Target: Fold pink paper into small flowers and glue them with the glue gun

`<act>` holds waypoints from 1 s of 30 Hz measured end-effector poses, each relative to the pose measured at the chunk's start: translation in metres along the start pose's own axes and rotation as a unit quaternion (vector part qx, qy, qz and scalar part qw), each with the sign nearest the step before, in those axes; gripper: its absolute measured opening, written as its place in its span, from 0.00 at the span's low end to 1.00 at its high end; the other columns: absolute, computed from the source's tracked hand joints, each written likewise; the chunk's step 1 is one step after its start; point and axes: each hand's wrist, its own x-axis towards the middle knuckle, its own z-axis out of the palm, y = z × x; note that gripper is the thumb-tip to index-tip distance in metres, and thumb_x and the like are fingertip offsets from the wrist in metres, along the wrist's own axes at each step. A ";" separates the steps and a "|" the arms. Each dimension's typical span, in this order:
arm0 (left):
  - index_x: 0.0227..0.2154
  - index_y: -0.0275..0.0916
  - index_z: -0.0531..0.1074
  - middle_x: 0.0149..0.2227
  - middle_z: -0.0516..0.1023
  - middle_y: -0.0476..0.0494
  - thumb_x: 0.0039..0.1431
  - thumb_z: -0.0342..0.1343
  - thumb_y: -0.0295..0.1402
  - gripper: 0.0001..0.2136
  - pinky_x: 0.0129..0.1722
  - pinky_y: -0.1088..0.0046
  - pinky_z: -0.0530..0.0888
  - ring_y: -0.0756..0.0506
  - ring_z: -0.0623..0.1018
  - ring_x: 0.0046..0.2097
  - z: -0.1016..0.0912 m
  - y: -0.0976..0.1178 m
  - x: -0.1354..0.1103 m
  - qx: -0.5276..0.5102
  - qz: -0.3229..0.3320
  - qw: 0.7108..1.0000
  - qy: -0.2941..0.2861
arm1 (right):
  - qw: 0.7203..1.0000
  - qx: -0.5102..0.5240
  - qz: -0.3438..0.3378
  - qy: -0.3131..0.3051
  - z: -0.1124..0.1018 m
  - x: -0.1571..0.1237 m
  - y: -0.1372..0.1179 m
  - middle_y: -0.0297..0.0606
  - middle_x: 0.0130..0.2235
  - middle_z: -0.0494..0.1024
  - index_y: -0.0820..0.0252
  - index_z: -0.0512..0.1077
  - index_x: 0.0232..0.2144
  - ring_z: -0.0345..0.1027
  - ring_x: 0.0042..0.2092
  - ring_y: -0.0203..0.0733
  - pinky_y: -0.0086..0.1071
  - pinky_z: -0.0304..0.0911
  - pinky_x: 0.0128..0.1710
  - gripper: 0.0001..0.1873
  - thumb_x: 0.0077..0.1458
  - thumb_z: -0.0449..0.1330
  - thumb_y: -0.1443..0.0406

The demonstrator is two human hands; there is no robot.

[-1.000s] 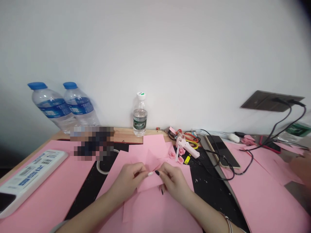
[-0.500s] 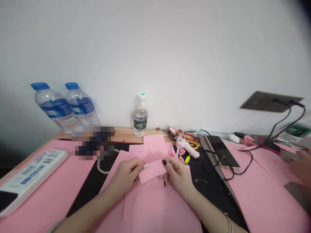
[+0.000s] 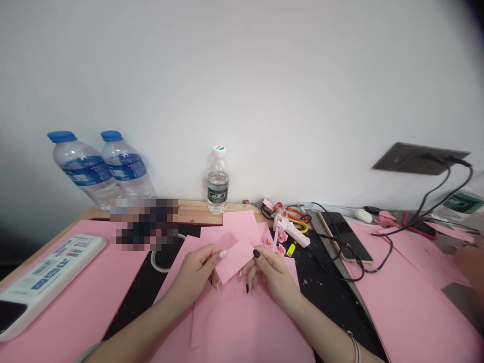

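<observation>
Between both hands is a small piece of pink paper (image 3: 235, 263), held tilted above larger pink sheets (image 3: 249, 322). My left hand (image 3: 200, 267) pinches its left edge, thumb on top. At the right corner my right hand (image 3: 270, 272) pinches it between thumb and forefinger, the other fingers curled loosely below. Just behind the right hand lie several pink paper roses (image 3: 280, 249) and a pink hot glue gun (image 3: 289, 229) with a glue stick in its back end. A yellow tag (image 3: 291, 249) is beside them.
A clear water bottle (image 3: 218, 181) stands by the wall, with two blue-capped bottles (image 3: 81, 169) at left. A white box-shaped device (image 3: 53, 282) lies on pink paper. At right are a phone (image 3: 346, 236), black cables (image 3: 351, 277) and another person's blurred hand (image 3: 469, 262).
The small paper has turned in my hands, from a wide strip to a slanted piece with a corner up. My right fingers have shifted slightly beneath it.
</observation>
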 end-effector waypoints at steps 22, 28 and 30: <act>0.26 0.40 0.65 0.16 0.72 0.53 0.62 0.46 0.44 0.15 0.23 0.74 0.68 0.47 0.74 0.19 0.008 0.001 -0.005 -0.025 0.003 0.994 -0.104 | 0.997 -0.077 0.016 0.000 0.006 -0.002 0.003 0.31 0.18 0.71 0.60 0.69 0.25 0.64 0.17 0.33 0.25 0.59 0.17 0.09 0.50 0.61 0.61; 0.31 0.40 0.67 0.18 0.71 0.54 0.66 0.41 0.41 0.15 0.28 0.74 0.70 0.48 0.75 0.23 0.011 -0.003 -0.011 0.015 0.058 0.985 -0.164 | 0.986 -0.165 0.025 -0.006 0.012 -0.010 -0.001 0.32 0.21 0.69 0.63 0.69 0.24 0.61 0.21 0.32 0.24 0.57 0.20 0.12 0.55 0.54 0.62; 0.35 0.39 0.69 0.21 0.72 0.52 0.66 0.41 0.41 0.15 0.30 0.74 0.69 0.47 0.75 0.25 0.010 -0.005 -0.010 0.025 0.068 0.985 -0.154 | 0.980 -0.198 0.020 0.017 0.011 -0.011 0.000 0.31 0.20 0.66 0.62 0.68 0.23 0.59 0.21 0.32 0.24 0.54 0.19 0.13 0.56 0.53 0.61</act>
